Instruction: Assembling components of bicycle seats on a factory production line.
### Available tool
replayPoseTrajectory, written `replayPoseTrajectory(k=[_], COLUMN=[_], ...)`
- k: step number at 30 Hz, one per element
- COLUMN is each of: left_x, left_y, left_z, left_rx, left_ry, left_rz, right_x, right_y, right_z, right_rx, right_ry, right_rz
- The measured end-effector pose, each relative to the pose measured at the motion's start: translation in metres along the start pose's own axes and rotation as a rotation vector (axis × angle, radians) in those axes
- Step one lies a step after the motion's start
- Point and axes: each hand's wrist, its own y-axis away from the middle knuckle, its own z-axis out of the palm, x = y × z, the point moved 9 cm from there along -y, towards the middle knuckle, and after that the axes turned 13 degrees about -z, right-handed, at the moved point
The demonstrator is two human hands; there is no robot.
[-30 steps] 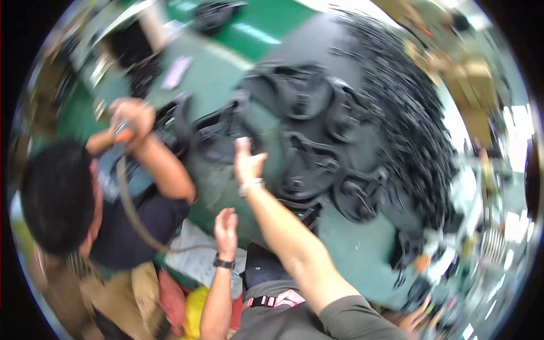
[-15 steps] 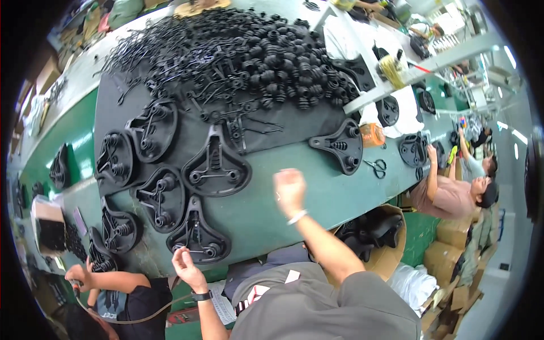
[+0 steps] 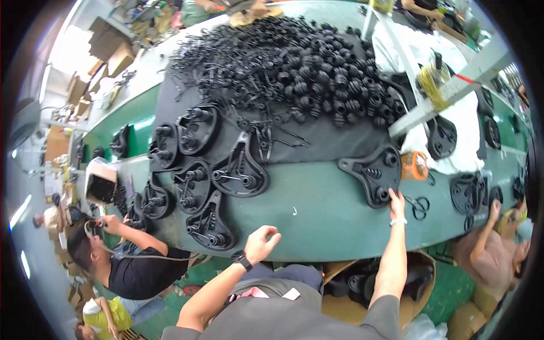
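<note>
Right hand (image 3: 396, 205) stretched far out, fingertips laid on the near edge of a black saddle-shaped plastic base (image 3: 374, 174) lying flat on the green worktop (image 3: 323, 218); grip flat and touching rather than closed, nothing lifted. Left hand (image 3: 260, 242) hovering nearer in, fingers loosely curled, empty, just right of another black base (image 3: 211, 224) at the worktop's near edge. Just right of the grip, scissors (image 3: 419, 205) and an orange tape roll (image 3: 415, 165). Beyond it, a black mat heaped with ribbed black springs (image 3: 323, 68). Well to the left, more black bases (image 3: 241, 170) in a cluster, and a co-worker in a black shirt (image 3: 133, 266). Likely risks: with only fingertips on the rim and the arm at full reach, base could slip or tip if pulled; could snag the scissors nearby.
</note>
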Motion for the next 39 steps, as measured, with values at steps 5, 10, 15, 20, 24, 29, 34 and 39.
replayPoseTrajectory(k=[5,10,15,20,24,29,34,39], left_x=[-0.001,0.007,-0.039,-0.092,-0.128,-0.104,-0.118,-0.11], left_y=[-0.012,-0.021,-0.022,-0.009,0.01,0.008,0.009,0.005], left_z=[0.02,0.017,0.009,-0.027,-0.038,-0.041,-0.004,-0.018], left_rx=[-0.008,0.066,0.061,0.061,0.169,0.202,0.226,0.322], left_ry=[-0.155,-0.415,-0.742,-0.579,-0.513,-0.452,-0.504,-0.487], left_rz=[0.027,0.031,0.077,-0.005,-0.027,0.013,-0.024,0.044], right_x=[-0.012,0.021,0.036,0.017,-0.1,-0.211,-0.151,-0.227], right_y=[0.057,0.164,0.255,0.299,0.247,0.191,0.137,0.217], right_z=[0.046,0.107,0.176,0.23,0.37,0.577,0.644,0.541], right_rx=[-0.155,-0.381,-0.527,-0.86,-1.145,-0.843,-1.048,-1.238], right_ry=[0.025,0.04,0.243,0.615,1.019,0.863,1.451,0.736], right_rz=[-0.024,0.057,0.024,0.021,-0.578,-1.445,-1.235,-1.372])
